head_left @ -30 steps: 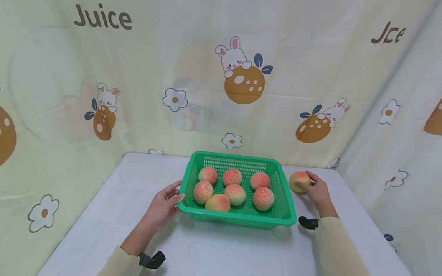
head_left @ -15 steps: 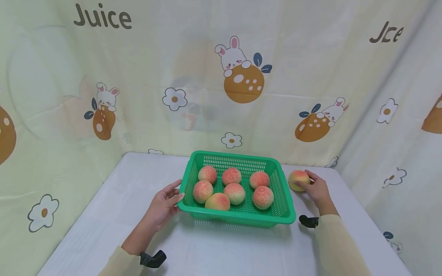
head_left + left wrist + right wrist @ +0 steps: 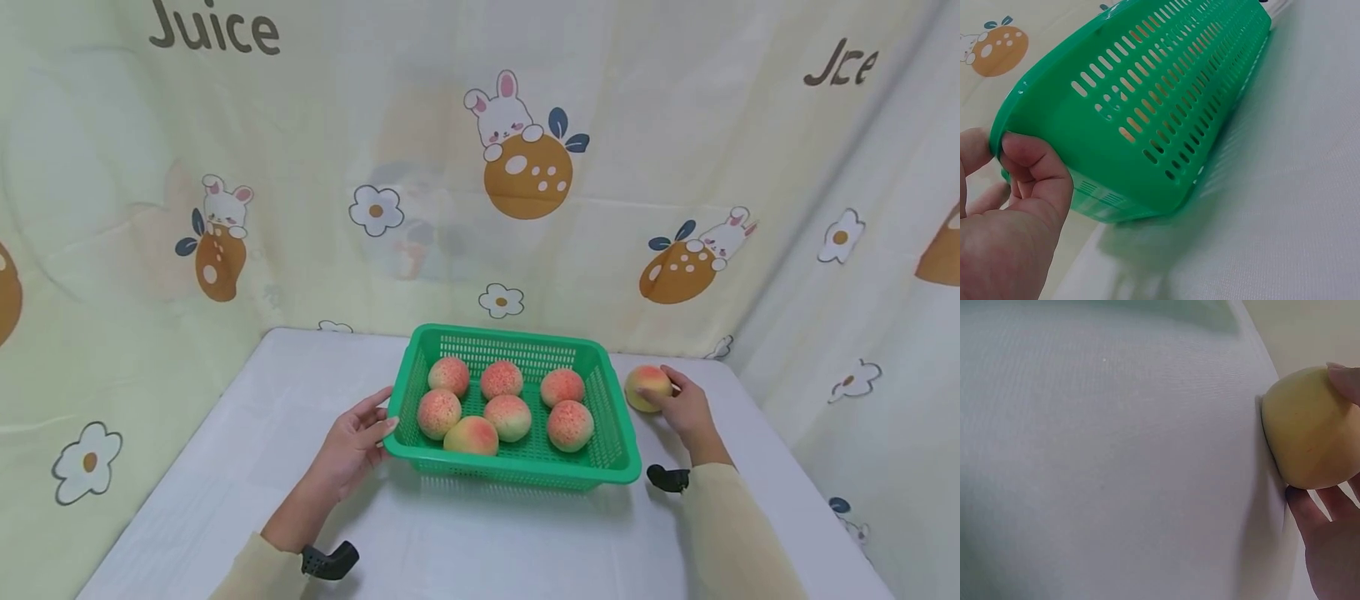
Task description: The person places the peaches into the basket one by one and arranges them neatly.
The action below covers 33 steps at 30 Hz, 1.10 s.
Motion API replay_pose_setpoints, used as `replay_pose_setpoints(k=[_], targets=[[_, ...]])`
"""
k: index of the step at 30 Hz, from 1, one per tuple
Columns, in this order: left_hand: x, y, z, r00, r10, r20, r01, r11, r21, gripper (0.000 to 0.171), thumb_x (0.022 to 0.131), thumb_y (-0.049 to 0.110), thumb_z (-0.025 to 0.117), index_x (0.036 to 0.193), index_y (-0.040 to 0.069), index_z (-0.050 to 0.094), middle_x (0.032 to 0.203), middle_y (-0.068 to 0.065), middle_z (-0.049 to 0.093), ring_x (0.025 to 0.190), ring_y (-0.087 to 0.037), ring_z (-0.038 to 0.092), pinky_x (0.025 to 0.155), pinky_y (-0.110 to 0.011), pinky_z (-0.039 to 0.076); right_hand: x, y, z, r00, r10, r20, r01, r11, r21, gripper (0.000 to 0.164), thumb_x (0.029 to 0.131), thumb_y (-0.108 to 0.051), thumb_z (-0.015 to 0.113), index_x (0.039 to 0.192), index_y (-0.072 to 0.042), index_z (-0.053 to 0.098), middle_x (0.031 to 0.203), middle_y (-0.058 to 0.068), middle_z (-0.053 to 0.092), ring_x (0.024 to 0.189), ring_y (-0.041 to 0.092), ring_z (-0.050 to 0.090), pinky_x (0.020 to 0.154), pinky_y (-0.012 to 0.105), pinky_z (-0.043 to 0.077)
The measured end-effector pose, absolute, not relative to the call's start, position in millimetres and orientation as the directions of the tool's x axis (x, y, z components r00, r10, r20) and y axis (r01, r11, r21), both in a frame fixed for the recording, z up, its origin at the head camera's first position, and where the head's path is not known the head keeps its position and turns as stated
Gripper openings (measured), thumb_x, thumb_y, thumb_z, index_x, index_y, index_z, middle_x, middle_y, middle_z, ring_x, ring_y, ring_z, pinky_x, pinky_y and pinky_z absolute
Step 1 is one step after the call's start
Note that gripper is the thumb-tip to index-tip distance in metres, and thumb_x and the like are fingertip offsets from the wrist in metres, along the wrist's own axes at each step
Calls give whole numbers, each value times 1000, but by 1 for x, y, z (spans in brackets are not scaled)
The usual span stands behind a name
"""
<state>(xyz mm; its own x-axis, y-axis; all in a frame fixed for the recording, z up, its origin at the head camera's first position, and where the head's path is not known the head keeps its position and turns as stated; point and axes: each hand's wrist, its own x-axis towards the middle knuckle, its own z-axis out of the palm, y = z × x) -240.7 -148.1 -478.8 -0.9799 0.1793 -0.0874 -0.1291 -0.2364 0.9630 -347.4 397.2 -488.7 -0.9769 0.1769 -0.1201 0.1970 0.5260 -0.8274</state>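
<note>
A green plastic basket (image 3: 517, 475) with slotted walls holds several pink-and-cream peaches, among them a smoother yellow-red one (image 3: 472, 436) near its front wall. My left hand (image 3: 354, 446) grips the basket's left rim, thumb on one side and fingers curled on the other, as the left wrist view shows up close. To the right of the basket, one yellow-red peach (image 3: 648, 388) sits on the table. My right hand (image 3: 684, 410) holds that peach between thumb and fingers. In the right wrist view the peach (image 3: 1310, 431) is right at the table surface, its far side hidden by the fingers.
The white-covered table (image 3: 480, 542) reaches back to a hanging curtain (image 3: 420, 275) printed with rabbits, fruit and flowers. More curtain (image 3: 862, 333) hangs along the right side. A black wrist strap (image 3: 330, 561) is on the left wrist, another (image 3: 667, 479) on the right.
The view has shifted slightly. Both hands keep their hold, the left on the basket rim and the right on the peach, with no clear movement of either thing.
</note>
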Motion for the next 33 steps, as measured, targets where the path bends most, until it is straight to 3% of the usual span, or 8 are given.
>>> replay_pose_setpoints(k=[11, 20, 25, 33], targets=[[-241, -152, -482, -979, 181, -96, -141, -258, 956, 65, 100, 6, 63, 159, 16, 37, 113, -2, 54, 98, -11, 64, 84, -25, 61, -348, 385, -489, -972, 226, -70, 184, 536, -824, 91, 96, -41, 70, 164, -10, 19, 168, 21, 23, 151, 44, 30, 123, 59, 30], [-240, -148, -482, -979, 182, -96, -138, -236, 962, 65, 100, 7, 64, 159, 15, 37, 115, -3, 54, 98, -11, 63, 84, -24, 61, -342, 389, -498, -966, 257, -24, 159, 520, -839, 95, 93, -49, 72, 164, -12, 22, 167, 19, 28, 146, 38, 38, 116, 49, 41], [-240, -146, -481, -980, 176, -97, -138, -238, 961, 65, 100, 7, 64, 159, 16, 37, 116, -3, 55, 100, -12, 64, 85, -25, 61, -340, 390, -501, -957, 286, -47, 191, 501, -844, 97, 92, -56, 69, 165, -16, 19, 168, 17, 27, 145, 39, 34, 117, 54, 38], [-241, -148, -479, -982, 162, -95, -134, -249, 959, 64, 100, 6, 63, 158, 16, 38, 116, -5, 55, 98, -12, 65, 84, -26, 62, -338, 384, -502, -945, 322, -55, 209, 466, -860, 96, 90, -57, 71, 164, -21, 23, 168, 12, 28, 144, 35, 34, 104, 40, 43]])
